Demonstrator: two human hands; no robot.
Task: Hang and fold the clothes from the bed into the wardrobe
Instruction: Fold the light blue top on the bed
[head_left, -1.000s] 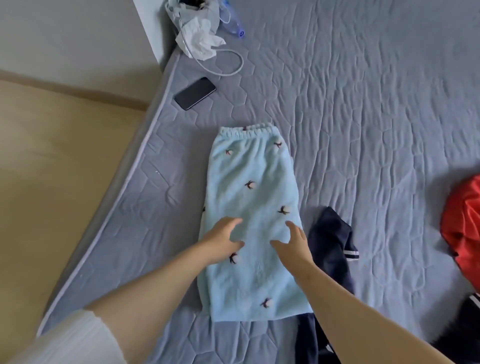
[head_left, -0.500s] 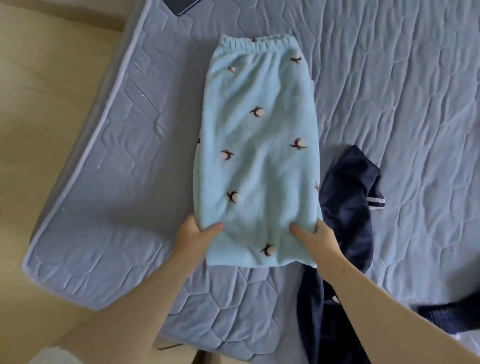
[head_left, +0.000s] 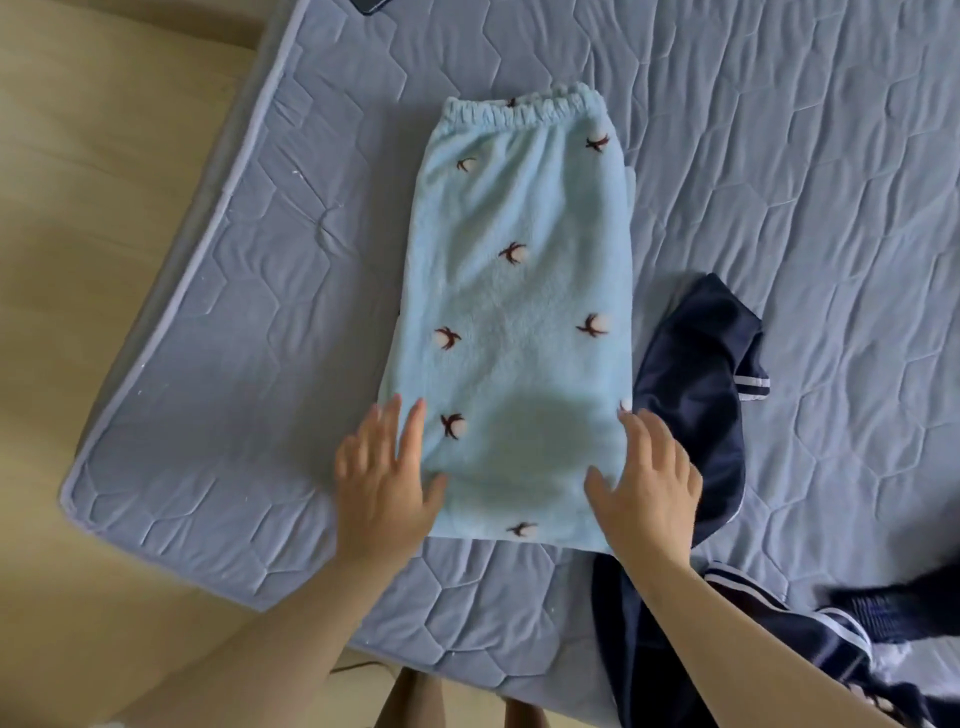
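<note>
Light blue fleece trousers (head_left: 519, 291) with small cotton-flower prints lie folded lengthwise on the bed (head_left: 260, 322), elastic waistband at the far end. My left hand (head_left: 384, 478) lies flat on their near left edge, fingers straight. My right hand (head_left: 644, 483) lies flat on the near right edge, fingers spread. Neither hand grips the cloth. A dark navy garment (head_left: 696, 379) with white stripes sits just right of the trousers, partly under my right forearm.
The bed's corner and left edge border a light wooden floor (head_left: 104, 208). A phone's corner (head_left: 371, 4) shows at the top edge. More dark clothing (head_left: 883, 608) lies at the lower right. My feet show below the bed's edge.
My hands slid from the trousers' middle down to the near end, pinched its corners, and now lie flat on the edges. The camera tilted down and closer.
</note>
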